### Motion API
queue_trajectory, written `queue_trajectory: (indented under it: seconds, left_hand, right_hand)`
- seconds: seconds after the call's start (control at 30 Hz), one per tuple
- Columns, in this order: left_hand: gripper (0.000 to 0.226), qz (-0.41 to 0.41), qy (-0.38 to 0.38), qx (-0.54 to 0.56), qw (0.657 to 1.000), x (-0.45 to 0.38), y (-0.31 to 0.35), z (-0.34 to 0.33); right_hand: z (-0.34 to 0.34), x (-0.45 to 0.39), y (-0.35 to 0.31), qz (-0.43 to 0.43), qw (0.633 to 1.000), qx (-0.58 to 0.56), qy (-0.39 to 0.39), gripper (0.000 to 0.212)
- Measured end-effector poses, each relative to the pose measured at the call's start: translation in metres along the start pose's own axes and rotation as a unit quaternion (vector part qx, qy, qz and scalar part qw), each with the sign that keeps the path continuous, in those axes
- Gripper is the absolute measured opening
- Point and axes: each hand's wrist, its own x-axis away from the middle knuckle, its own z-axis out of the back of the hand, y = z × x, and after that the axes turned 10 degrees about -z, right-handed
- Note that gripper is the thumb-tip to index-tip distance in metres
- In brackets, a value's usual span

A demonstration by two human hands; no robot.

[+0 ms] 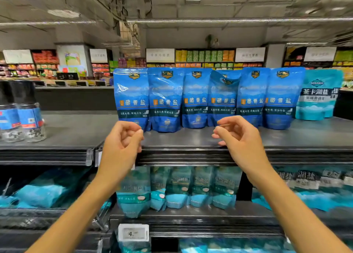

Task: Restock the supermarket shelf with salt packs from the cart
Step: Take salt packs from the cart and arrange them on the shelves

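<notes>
Both hands hang in front of the top shelf (76, 134), holding nothing. Left hand (122, 140) has its fingers loosely curled, thumb and forefinger close together, just near of the leftmost blue salt pack (131, 98). Right hand (236, 136) is likewise relaxed and half curled, just near of the middle packs. Six blue salt packs stand upright in a row across the shelf, side by side and touching; the fourth from the left (222, 100) has its top folded over. To their right stand teal salt packs (317, 96). At far left are two clear jars with black caps (21, 111). On the lower shelf (191, 220), more teal packs (177, 187) stand behind a price tag (133, 232).
</notes>
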Motion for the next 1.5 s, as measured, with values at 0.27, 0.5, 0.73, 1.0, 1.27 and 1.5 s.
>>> queue_trajectory:
  seconds: [0.27,0.5,0.73,1.0,1.27,1.5]
  left_hand:
    - [0.003,-0.028,-0.152,0.167,0.974,0.078,0.028,-0.097]
    - [0.003,0.111,-0.319,0.303,0.891,0.170,0.011,-0.204]
    - [0.008,0.225,-0.482,0.297,0.793,0.310,0.027,-0.309]
    - [0.006,0.296,-0.624,0.228,0.686,0.455,0.067,-0.412]
    - [0.006,0.339,-0.722,0.141,0.587,0.599,0.093,-0.492]
    - [0.012,0.348,-0.773,0.028,0.530,0.700,0.064,-0.543]
  right_hand:
    - [0.081,0.091,0.044,-0.007,0.995,-0.042,0.088,0.008]
    - [0.171,0.193,0.097,-0.129,0.969,0.001,0.212,0.004]
    - [0.280,0.332,0.145,-0.242,0.878,0.037,0.411,0.017]
    - [0.398,0.487,0.205,-0.359,0.733,0.037,0.577,0.012]
    - [0.448,0.612,0.274,-0.502,0.589,0.009,0.632,0.012]
    - [0.438,0.682,0.354,-0.609,0.500,0.003,0.615,0.018]
